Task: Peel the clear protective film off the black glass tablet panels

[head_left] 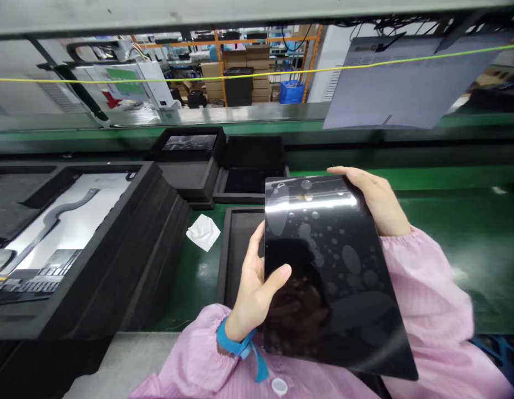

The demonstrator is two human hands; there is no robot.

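A glossy black display panel point(323, 288) is tilted up in front of me, with bubbles under what looks like a clear film on its face. My left hand point(259, 282) grips its left edge, thumb on the front and fingers behind. At the upper right corner, my right hand point(377, 199) holds the panel from behind, its fingers partly hidden. Behind the panel lies a black foam tray point(225, 249), mostly covered from view. A crumpled white wipe point(203, 231) rests on the green bench to the left of that tray.
Stacked black foam trays point(148, 221) rise on the left, the top one holding a silver panel point(102, 191) with a grey ribbon cable. More foam trays point(248, 197) sit further back. A paper sheet point(385, 83) hangs at upper right; a yellow cord point(257, 75) crosses above.
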